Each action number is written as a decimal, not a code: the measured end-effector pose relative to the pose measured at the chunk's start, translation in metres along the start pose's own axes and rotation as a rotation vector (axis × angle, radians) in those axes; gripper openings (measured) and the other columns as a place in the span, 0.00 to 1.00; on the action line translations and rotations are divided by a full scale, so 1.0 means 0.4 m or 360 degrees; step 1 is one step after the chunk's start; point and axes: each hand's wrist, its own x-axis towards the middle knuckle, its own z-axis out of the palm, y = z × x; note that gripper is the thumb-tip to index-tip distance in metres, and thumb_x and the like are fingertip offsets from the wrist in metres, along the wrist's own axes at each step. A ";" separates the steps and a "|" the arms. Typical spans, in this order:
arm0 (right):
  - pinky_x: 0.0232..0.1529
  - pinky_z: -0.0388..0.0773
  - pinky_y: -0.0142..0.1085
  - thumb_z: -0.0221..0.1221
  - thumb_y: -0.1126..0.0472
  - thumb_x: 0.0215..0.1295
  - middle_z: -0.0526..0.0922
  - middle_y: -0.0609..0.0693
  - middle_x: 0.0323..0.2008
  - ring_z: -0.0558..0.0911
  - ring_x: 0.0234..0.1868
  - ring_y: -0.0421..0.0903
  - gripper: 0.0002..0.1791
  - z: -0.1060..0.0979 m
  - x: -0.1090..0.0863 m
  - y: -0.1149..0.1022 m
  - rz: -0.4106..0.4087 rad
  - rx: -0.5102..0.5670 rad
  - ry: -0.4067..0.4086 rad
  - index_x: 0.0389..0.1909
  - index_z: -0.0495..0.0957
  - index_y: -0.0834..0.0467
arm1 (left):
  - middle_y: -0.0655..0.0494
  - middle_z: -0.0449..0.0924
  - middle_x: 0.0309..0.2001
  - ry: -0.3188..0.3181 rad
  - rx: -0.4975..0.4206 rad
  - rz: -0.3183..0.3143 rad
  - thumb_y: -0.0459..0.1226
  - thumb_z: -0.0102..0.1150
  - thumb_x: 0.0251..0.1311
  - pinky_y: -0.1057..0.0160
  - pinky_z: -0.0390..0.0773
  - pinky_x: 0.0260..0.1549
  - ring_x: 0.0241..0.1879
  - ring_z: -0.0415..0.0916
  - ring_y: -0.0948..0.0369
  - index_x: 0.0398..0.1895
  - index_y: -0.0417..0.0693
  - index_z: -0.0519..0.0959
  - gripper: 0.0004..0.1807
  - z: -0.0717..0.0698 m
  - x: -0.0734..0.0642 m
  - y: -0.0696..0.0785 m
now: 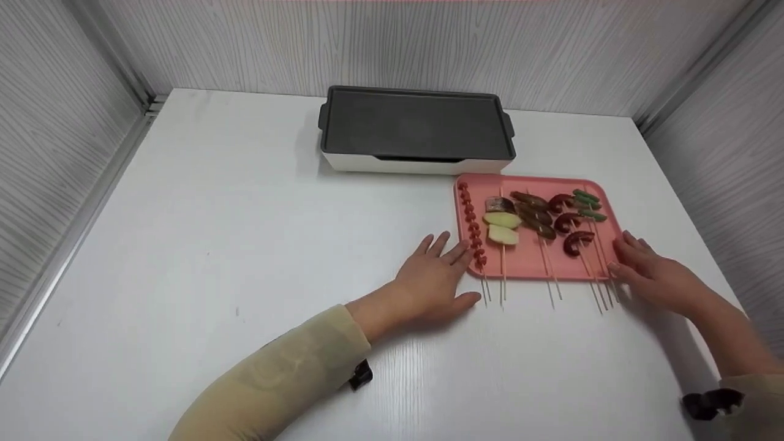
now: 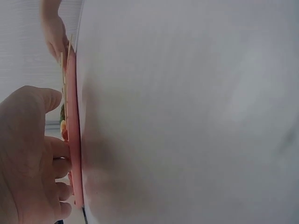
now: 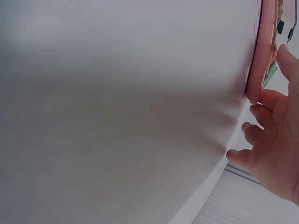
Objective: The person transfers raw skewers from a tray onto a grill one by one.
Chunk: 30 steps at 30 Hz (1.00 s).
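Observation:
A pink tray (image 1: 527, 267) lies at the right of the white table, bearing several food skewers whose sticks poke out past its front rim. At its left end is a skewer of small red pieces (image 1: 470, 226); pale slices (image 1: 503, 235), brown pieces (image 1: 531, 215), dark red curled pieces (image 1: 578, 242) and green pieces (image 1: 587, 199) follow to the right. With fingers spread, my left hand (image 1: 432, 282) touches the tray's left edge, thumb apart from it. At the front right corner, my right hand (image 1: 658, 278) rests loosely, index finger against the side and thumb near the rim.
Behind the tray stands a white electric griddle (image 1: 419, 125) with a flat dark plate, close to the tray's back left corner. Grey wood-grain panels (image 1: 392, 46) enclose the table (image 1: 214, 214) at the back and sides.

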 end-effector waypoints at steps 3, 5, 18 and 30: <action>0.70 0.51 0.78 0.43 0.36 0.84 0.41 0.66 0.84 0.43 0.82 0.72 0.45 0.002 -0.001 -0.013 -0.0019 0.0001 0.0003 0.84 0.46 0.62 | 0.54 0.47 0.86 -0.0009 -0.0021 -0.0006 0.66 0.38 0.78 0.48 0.39 0.82 0.85 0.38 0.47 0.87 0.48 0.52 0.46 -0.003 -0.010 -0.012; 0.70 0.51 0.78 0.41 0.37 0.85 0.41 0.66 0.84 0.43 0.82 0.71 0.43 0.004 -0.003 -0.023 -0.0034 0.0011 0.0003 0.84 0.47 0.63 | 0.54 0.47 0.86 -0.0015 -0.0026 -0.0008 0.66 0.38 0.78 0.48 0.39 0.82 0.85 0.39 0.47 0.87 0.48 0.52 0.46 -0.004 -0.018 -0.021; 0.72 0.49 0.76 0.45 0.40 0.85 0.45 0.65 0.84 0.46 0.83 0.70 0.41 0.028 -0.006 -0.116 -0.0167 0.0004 0.0022 0.83 0.52 0.65 | 0.52 0.48 0.85 0.0004 -0.0042 0.0008 0.64 0.37 0.79 0.46 0.40 0.82 0.84 0.40 0.44 0.86 0.45 0.54 0.45 -0.003 -0.087 -0.104; 0.73 0.47 0.76 0.46 0.37 0.84 0.46 0.63 0.84 0.49 0.83 0.68 0.43 0.052 0.000 -0.212 -0.0254 -0.0095 0.0018 0.84 0.51 0.62 | 0.49 0.53 0.84 0.0061 -0.0072 -0.0031 0.62 0.39 0.80 0.43 0.43 0.81 0.83 0.44 0.42 0.84 0.43 0.58 0.43 -0.004 -0.161 -0.179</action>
